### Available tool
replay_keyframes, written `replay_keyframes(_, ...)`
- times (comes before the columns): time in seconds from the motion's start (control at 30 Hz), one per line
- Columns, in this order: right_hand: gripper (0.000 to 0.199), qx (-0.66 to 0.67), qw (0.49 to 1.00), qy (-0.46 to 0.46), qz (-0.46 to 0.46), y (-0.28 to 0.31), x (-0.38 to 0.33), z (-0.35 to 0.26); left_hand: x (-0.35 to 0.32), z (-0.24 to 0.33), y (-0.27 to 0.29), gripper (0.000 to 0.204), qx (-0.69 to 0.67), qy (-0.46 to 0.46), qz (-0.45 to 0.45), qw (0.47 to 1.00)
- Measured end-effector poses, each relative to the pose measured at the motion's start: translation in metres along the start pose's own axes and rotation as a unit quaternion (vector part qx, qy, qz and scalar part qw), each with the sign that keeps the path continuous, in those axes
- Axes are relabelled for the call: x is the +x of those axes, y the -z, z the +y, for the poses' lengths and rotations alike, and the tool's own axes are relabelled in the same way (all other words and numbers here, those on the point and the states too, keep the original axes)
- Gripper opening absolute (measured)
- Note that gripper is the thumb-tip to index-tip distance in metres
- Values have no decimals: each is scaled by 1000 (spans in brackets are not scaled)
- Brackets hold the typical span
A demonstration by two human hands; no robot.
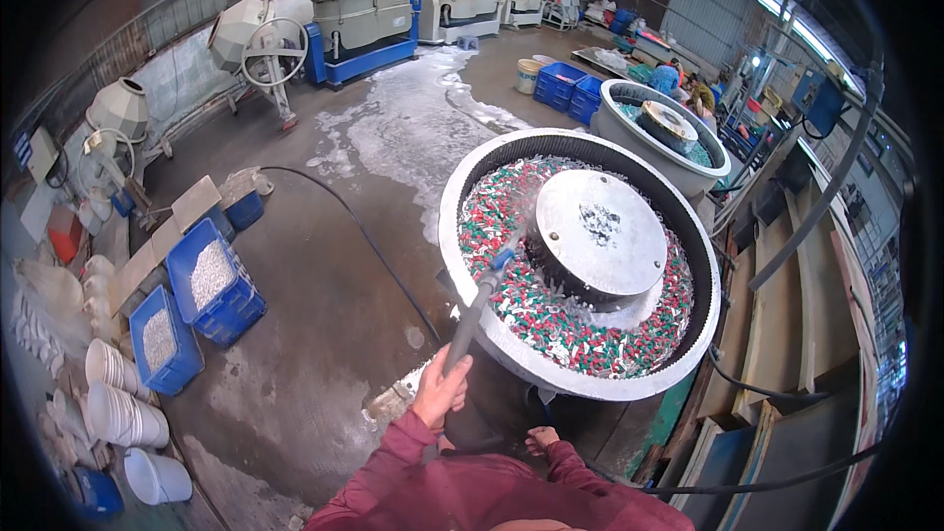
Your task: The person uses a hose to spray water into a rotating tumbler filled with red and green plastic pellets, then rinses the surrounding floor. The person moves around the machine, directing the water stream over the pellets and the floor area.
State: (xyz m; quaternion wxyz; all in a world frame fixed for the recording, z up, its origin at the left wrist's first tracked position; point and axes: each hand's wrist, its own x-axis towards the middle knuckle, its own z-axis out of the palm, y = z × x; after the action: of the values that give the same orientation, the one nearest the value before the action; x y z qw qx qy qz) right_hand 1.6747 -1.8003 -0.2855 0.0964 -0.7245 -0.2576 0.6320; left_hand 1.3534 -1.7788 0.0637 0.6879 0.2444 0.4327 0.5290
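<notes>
My left hand (442, 390) is wrapped around the grip of a dark spray wand (474, 320) with a blue nozzle (502, 260). Its tip reaches over the near left rim of a large round tumbling bowl (580, 386). A fine spray of water seems to leave the nozzle toward the bowl's middle. Small red, green and white pieces (615, 346) fill the ring-shaped trough around a flat white centre cap (602, 233). Low by my body, below the bowl, my right hand (540, 440) is closed; whatever it may hold is hidden.
A black hose (359, 226) crosses the wet floor at left. Blue crates (228, 315) of white pieces and white buckets (128, 418) line the left side. A second round bowl (629, 123) stands beyond, with people near it. Wooden troughs (777, 305) run along the right.
</notes>
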Motion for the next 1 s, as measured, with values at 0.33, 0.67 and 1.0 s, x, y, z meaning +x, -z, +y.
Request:
replay_keyframes(0.33, 19, 9, 1000, -4, 11, -52, 9, -39, 63, 77, 47, 48, 18, 20, -6, 1000)
replay_keyframes(0.67, 13, 189, 970, -38, 148, -149, 6, 24, 109, 134, 164, 49, 1, 68, -142, 988)
replay_keyframes(1.0, 18, 161, 977, -27, 135, -327, -38, -11, 109, 186, 264, 50, 6, 108, -197, 975)
